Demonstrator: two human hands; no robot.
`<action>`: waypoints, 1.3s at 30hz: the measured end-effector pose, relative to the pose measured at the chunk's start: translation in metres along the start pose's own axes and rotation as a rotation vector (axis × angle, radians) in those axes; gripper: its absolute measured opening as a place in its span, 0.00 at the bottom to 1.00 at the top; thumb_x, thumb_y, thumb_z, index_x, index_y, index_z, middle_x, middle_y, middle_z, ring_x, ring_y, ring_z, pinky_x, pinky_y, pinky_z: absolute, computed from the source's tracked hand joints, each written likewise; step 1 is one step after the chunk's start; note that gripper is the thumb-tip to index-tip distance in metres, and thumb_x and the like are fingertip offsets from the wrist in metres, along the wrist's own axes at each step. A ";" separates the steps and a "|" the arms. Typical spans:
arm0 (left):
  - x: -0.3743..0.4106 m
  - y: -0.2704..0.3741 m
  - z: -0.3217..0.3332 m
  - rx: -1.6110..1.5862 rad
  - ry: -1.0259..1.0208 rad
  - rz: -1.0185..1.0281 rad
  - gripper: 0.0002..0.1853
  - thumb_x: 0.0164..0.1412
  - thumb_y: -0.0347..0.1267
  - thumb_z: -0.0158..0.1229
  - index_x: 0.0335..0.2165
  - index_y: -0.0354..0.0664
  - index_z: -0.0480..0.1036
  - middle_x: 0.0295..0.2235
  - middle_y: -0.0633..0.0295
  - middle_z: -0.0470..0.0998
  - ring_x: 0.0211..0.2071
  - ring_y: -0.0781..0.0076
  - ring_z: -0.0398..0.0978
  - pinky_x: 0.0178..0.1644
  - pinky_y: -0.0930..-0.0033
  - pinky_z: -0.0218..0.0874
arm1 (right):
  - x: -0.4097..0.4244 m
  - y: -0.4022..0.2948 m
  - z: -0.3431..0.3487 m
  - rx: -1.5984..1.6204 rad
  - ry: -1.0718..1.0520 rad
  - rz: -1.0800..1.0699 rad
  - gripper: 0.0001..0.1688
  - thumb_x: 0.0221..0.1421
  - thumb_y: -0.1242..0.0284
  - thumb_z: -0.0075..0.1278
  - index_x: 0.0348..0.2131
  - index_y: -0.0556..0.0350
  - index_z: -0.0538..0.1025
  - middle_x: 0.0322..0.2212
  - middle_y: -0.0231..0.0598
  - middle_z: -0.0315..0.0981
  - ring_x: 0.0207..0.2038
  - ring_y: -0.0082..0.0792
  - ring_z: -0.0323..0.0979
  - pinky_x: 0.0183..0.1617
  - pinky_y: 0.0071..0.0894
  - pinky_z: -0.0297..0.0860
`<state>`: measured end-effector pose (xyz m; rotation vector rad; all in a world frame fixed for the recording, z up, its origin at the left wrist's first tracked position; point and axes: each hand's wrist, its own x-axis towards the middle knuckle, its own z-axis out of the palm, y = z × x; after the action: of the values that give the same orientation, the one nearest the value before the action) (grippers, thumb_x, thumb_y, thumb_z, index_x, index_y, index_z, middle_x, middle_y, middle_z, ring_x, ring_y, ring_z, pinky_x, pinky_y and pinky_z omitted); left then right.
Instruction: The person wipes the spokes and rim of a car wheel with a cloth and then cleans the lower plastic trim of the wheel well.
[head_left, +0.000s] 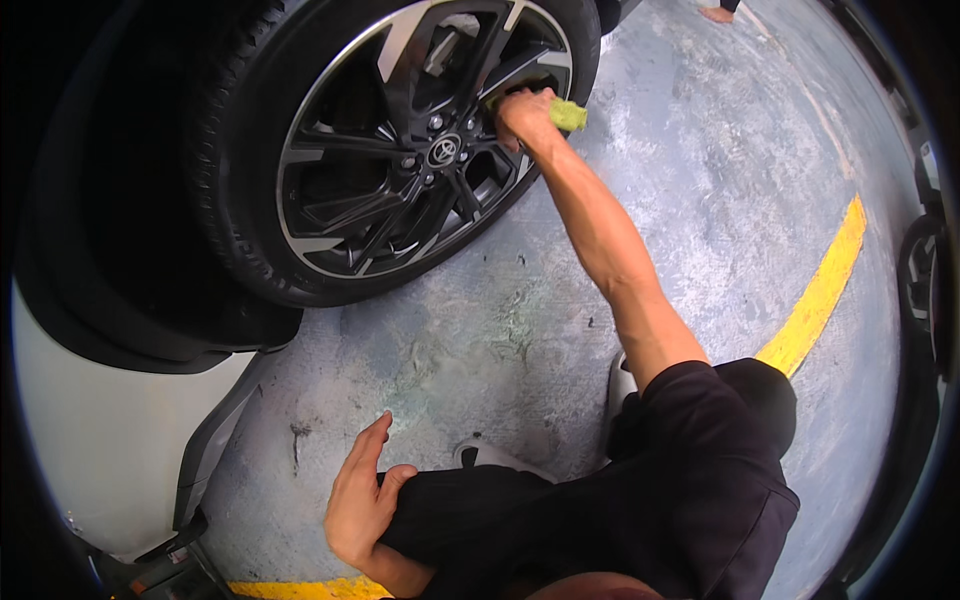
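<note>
My right hand (523, 118) grips a yellow-green cloth (568, 115) against the spokes on the right side of a car's alloy wheel (420, 161). Part of the cloth sticks out past the hand towards the rim. The black and silver wheel has a Toyota emblem on its centre cap (444, 151), ringed by several lug nuts. Around it sits a black tyre (247, 259) bearing raised lettering. Low in the view, my left hand (362, 499) is held near my knee, its thumb apart from the fingers and nothing in it.
A light-coloured car body panel (120, 427) with black wheel-arch trim (150, 352) fills the left side. Worn concrete floor (480, 352) carries a yellow painted line (817, 292). Another person's bare foot (718, 14) shows at the top. Another vehicle's wheel (919, 274) stands at the far right.
</note>
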<state>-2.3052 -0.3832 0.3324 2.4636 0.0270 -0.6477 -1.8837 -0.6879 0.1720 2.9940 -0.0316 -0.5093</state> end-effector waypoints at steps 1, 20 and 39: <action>0.001 -0.002 0.000 0.008 0.003 0.020 0.40 0.62 0.47 0.63 0.64 0.35 0.64 0.60 0.45 0.71 0.59 0.44 0.72 0.61 0.55 0.65 | 0.015 0.000 -0.003 -0.085 -0.120 0.039 0.37 0.38 0.61 0.74 0.52 0.39 0.82 0.57 0.33 0.76 0.63 0.40 0.69 0.60 0.65 0.62; 0.004 -0.002 -0.001 0.000 0.050 0.034 0.37 0.65 0.48 0.61 0.63 0.36 0.65 0.59 0.45 0.72 0.58 0.42 0.72 0.59 0.54 0.66 | -0.038 0.071 0.093 2.017 0.428 -0.360 0.27 0.52 0.89 0.50 0.53 0.65 0.78 0.47 0.37 0.81 0.47 0.29 0.78 0.50 0.26 0.74; 0.073 0.091 0.028 -0.281 0.549 0.599 0.53 0.61 0.63 0.53 0.69 0.34 0.54 0.70 0.39 0.52 0.71 0.39 0.52 0.71 0.44 0.48 | -0.209 0.006 -0.021 2.396 -0.176 -0.985 0.36 0.62 0.77 0.47 0.67 0.67 0.61 0.62 0.47 0.67 0.63 0.39 0.68 0.69 0.38 0.62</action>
<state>-2.2390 -0.4827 0.3278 2.1379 -0.3649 0.2749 -2.0737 -0.6837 0.2609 4.3345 2.9141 -1.6960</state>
